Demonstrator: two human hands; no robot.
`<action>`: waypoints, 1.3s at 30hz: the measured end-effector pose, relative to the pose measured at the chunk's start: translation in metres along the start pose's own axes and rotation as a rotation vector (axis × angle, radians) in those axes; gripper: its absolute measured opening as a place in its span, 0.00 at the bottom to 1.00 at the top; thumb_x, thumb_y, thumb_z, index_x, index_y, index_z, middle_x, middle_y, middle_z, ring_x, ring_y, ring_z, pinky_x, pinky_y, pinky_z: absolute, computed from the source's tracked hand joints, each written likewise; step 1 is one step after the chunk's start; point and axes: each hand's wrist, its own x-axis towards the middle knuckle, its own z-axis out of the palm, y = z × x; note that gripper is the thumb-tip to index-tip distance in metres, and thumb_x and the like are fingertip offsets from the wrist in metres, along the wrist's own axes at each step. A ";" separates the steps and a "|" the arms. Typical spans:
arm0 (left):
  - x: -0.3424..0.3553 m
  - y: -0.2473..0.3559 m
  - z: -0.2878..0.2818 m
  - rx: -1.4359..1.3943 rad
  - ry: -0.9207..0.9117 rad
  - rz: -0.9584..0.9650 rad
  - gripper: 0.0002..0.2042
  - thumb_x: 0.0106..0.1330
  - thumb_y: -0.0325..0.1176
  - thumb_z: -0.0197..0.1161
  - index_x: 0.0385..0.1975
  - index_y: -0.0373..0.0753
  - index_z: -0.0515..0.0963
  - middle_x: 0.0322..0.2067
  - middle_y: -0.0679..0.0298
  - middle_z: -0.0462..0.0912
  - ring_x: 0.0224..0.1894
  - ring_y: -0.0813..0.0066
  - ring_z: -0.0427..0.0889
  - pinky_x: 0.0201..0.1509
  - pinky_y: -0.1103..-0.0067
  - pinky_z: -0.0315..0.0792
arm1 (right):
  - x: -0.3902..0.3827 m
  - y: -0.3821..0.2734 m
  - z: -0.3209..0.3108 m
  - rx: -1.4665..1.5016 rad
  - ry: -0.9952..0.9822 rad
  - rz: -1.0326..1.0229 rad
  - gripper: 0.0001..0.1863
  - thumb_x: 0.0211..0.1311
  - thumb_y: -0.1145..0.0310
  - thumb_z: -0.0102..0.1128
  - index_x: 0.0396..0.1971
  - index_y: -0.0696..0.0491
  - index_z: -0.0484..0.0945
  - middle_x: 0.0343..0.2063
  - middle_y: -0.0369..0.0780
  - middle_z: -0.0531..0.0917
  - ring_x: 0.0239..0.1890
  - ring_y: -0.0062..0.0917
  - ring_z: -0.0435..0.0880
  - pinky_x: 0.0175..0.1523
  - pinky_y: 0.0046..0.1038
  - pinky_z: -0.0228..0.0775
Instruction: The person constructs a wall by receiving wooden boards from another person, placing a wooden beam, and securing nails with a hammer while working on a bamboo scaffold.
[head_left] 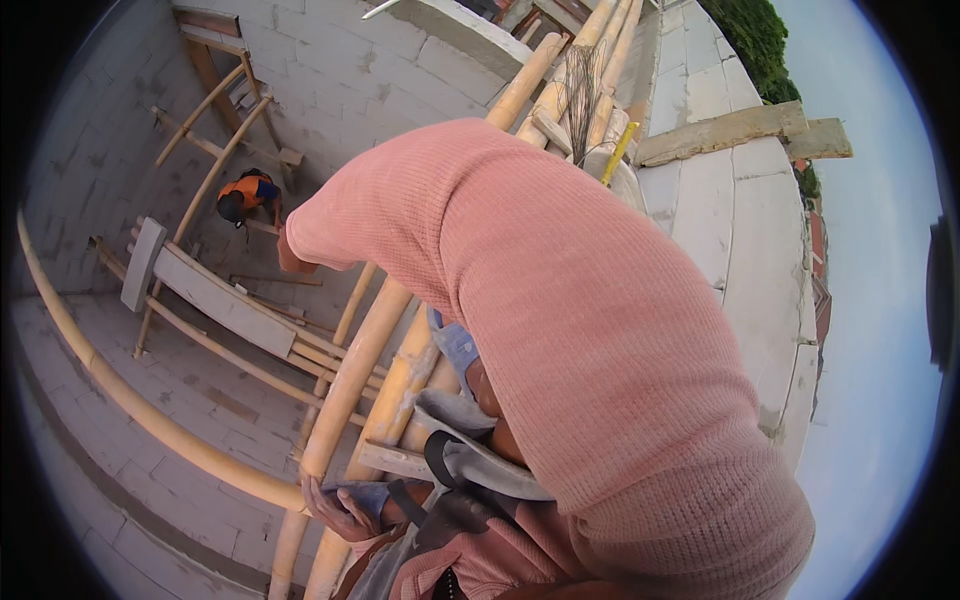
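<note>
While the person is leaning out over the bamboo scaffold, the left hand is doing the anchoring down at the bottom of the view. Its fingers are curling in tight, almost fully closed, and they are looking wrapped onto the upright bamboo pole just where the long curved pole is meeting it. That upright pole is running from the lower edge up past the knees toward the top of the block wall.

The right arm in the pink sleeve is sweeping across everything, reaching up and left. Only a sliver of wrist is showing past the cuff; the right hand itself is hiding behind it, so I cannot tell whether it is open or gripping anything.

To my eye, doing this well is meaning a full wrap of the left hand on the pole, weight sitting low over the poles, and the reach going out slowly. Another worker in orange is crouching on the floor far below, so anything loose is needing care.
</note>
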 end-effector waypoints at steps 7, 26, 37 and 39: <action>0.149 -0.222 -0.039 0.454 0.425 -0.464 0.42 0.69 0.61 0.58 0.69 0.29 0.62 0.64 0.41 0.69 0.66 0.45 0.69 0.69 0.60 0.65 | -0.019 -0.011 0.013 0.012 -0.021 0.014 0.19 0.60 0.69 0.58 0.52 0.50 0.80 0.46 0.48 0.85 0.50 0.47 0.84 0.50 0.50 0.78; 0.210 -0.253 0.007 0.082 -0.161 -0.798 0.58 0.62 0.39 0.73 0.74 0.33 0.26 0.66 0.42 0.66 0.65 0.49 0.71 0.71 0.66 0.67 | -0.065 0.021 0.066 0.170 -0.166 0.076 0.27 0.68 0.65 0.52 0.68 0.47 0.70 0.54 0.49 0.83 0.55 0.44 0.84 0.58 0.44 0.76; 0.186 -0.175 -0.095 0.321 -0.787 -0.662 0.53 0.70 0.47 0.61 0.75 0.34 0.23 0.69 0.37 0.63 0.72 0.47 0.65 0.78 0.67 0.56 | 0.074 0.026 0.192 0.878 0.247 0.271 0.30 0.72 0.59 0.51 0.70 0.54 0.64 0.60 0.55 0.77 0.62 0.49 0.77 0.67 0.44 0.66; 0.192 -0.153 -0.121 0.370 -1.080 -0.784 0.52 0.72 0.50 0.58 0.75 0.34 0.22 0.70 0.37 0.62 0.73 0.46 0.61 0.78 0.68 0.54 | 0.092 0.024 0.220 0.926 0.168 0.277 0.30 0.71 0.59 0.52 0.70 0.54 0.64 0.60 0.56 0.77 0.62 0.49 0.76 0.68 0.43 0.66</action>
